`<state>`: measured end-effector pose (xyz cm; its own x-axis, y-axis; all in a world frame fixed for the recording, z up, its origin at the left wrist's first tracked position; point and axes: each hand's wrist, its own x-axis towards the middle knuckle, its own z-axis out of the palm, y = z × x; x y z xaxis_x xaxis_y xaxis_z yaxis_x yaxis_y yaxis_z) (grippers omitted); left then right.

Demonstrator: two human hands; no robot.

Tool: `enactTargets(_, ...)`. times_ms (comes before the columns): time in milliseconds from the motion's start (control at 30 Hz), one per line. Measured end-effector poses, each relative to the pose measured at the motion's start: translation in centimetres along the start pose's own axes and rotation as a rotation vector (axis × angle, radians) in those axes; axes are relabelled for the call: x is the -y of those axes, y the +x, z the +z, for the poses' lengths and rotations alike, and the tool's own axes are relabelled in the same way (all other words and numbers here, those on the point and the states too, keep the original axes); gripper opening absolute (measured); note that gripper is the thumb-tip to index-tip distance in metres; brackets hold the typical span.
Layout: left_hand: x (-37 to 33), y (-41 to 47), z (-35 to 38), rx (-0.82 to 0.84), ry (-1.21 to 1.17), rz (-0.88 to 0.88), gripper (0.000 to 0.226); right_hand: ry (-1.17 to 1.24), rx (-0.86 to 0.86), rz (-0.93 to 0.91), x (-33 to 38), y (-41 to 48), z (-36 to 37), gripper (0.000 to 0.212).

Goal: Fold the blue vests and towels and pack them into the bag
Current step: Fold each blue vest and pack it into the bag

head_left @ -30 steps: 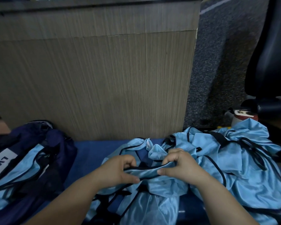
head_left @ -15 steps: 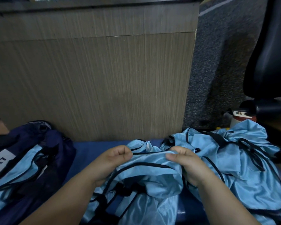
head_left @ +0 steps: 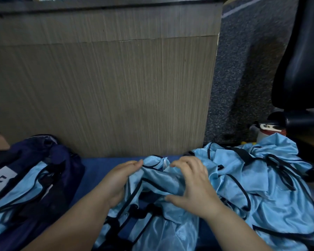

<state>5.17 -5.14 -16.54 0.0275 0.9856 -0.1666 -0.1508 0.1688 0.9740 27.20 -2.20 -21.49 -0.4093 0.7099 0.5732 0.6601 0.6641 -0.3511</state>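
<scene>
Head: bag (head_left: 65, 160) cropped (L edge)

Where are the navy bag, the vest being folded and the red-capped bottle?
navy bag (head_left: 62, 160), head view, dark upper fabric.
vest being folded (head_left: 159, 180), head view, panel below black trim.
red-capped bottle (head_left: 273, 132), head view, red cap band.
</scene>
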Motion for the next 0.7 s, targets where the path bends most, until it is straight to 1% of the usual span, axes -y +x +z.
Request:
enactTargets(33, -0.1, -0.1, 0.3, -0.001, -0.026, -0.029, 0.039, -0.007, -0.069, -0.067, 0.4, 0.0, 0.4, 0.065)
enactTargets(67, -0.3, -0.3, 0.7, 0.004, -0.042, -0.057, 0.039, -0.007, -0.103, -0.125, 0.9, 0.1, 0.6, 0.054)
enactTargets(133, -0.4, -0.5, 1.2, 0.032, -0.081, -0.103, 0.039, -0.004, -0.125, -0.211, 1.6, 0.1, 1.0, 0.038)
enactTargets(167, -0.5, -0.5, 1.4, 0.044, -0.098, -0.118, 0.041, -0.001, -0.129, -0.234, 1.8, 0.1, 1.2, 0.034)
enactTargets(233, -0.7, -0.4, 1.6, 0.057, -0.117, -0.131, 0.049, 0.071, -0.149, -0.213, 2.1, 0.1, 1.3, 0.030)
enactTargets(267, -0.8, -0.3, 1.6, 0.059, -0.117, -0.127, 0.052, 0.152, -0.162, -0.160, 2.2, 0.1, 1.3, 0.030)
enactTargets(333, -0.9, -0.2, 1.5, 0.058, -0.113, -0.111, 0.052, 0.299, -0.193, -0.044, 2.3, 0.1, 1.0, 0.031)
enactTargets(367, -1.0, -0.2, 1.5, 0.061, -0.110, -0.104, 0.049, 0.325, -0.195, -0.020, 2.3, 0.2, 0.9, 0.029)
enactTargets(500, -0.7, -0.3, 1.6, 0.078, -0.100, -0.116, 0.042, 0.277, -0.149, -0.079, 2.0, 0.4, 0.7, 0.023)
enactTargets(600, -0.5, -0.5, 1.8, 0.085, -0.129, -0.173, 0.047, 0.232, -0.167, -0.140, 1.9, 0.4, 0.9, 0.014)
enactTargets(700, -0.3, -0.6, 2.2, 0.063, -0.158, -0.165, 0.051, 0.174, -0.207, -0.169, 1.8, 0.3, 0.6, 0.017)
